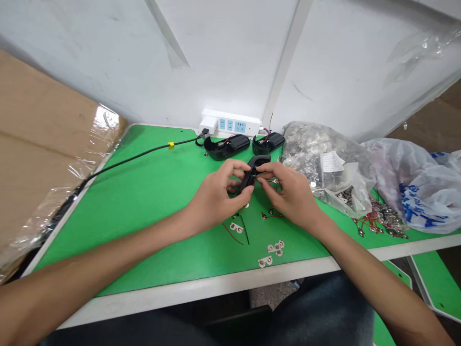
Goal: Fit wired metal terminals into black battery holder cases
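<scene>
My left hand (229, 188) grips a black plastic housing (247, 180) between thumb and fingers, tilted above the green table. The thumb and forefinger of my right hand (288, 188) pinch at the housing's open side; what lies between them is too small to make out. Below the hands are a metal contact plate (236, 228), a red wire (233, 234) and a black wire (245, 229). Nearer the front edge lie more contact plates (265, 261). A contact with a red wire (264, 216) rests under my right hand.
Two more black housings (230, 146) (271, 142) stand before a white power strip (230, 123) with a plugged-in black cable (140, 155). On the right are a clear bag of metal parts (313, 144), a pile of red-wired contacts (383, 218) and a white plastic bag (425, 182). Cardboard (50, 144) flanks the left.
</scene>
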### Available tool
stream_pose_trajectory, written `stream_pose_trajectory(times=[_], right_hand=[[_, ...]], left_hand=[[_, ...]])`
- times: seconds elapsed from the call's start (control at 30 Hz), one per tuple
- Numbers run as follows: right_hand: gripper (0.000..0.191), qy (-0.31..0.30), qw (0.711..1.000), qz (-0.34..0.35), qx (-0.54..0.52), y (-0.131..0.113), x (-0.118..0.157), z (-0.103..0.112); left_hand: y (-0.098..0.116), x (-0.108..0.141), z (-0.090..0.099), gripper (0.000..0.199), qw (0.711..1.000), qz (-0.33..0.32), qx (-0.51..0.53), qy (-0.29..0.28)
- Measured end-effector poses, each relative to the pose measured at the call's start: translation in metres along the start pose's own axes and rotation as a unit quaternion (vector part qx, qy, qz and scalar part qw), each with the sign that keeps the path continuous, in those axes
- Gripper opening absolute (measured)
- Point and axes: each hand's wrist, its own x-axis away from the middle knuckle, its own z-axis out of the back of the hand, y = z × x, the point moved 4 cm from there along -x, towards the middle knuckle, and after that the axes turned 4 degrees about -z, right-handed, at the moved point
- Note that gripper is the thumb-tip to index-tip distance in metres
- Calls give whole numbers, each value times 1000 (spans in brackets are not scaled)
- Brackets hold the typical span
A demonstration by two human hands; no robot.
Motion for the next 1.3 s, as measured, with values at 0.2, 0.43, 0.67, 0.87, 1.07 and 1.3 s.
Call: stream_pose_trajectory(times=[0.2, 0.43, 0.67, 0.87, 1.07, 1.3], right_hand=[[20, -4, 1000, 3, 2, 1, 0, -1], [21, -7, 1000, 9, 0, 1, 0, -2], [23, -5, 1000, 12, -14, 0, 0, -2], [13, -5, 1000, 13, -18, -4, -1, -1], [9, -8, 1000, 7, -24, -6, -2, 1], [9, -16, 999, 0, -35, -6, -4, -1]], left_hand=[[0, 0, 0, 38, 1000, -2, 2, 0], [-1, -1, -1, 39, 1000, -8, 6, -4], [0, 0, -1, 38, 999, -35, -15, -10], [-1, 1, -2, 38, 999, -46, -28, -10], [0, 1, -2, 36, 999, -34, -14, -24], [0, 0, 0, 35, 999, -27, 6, -23]])
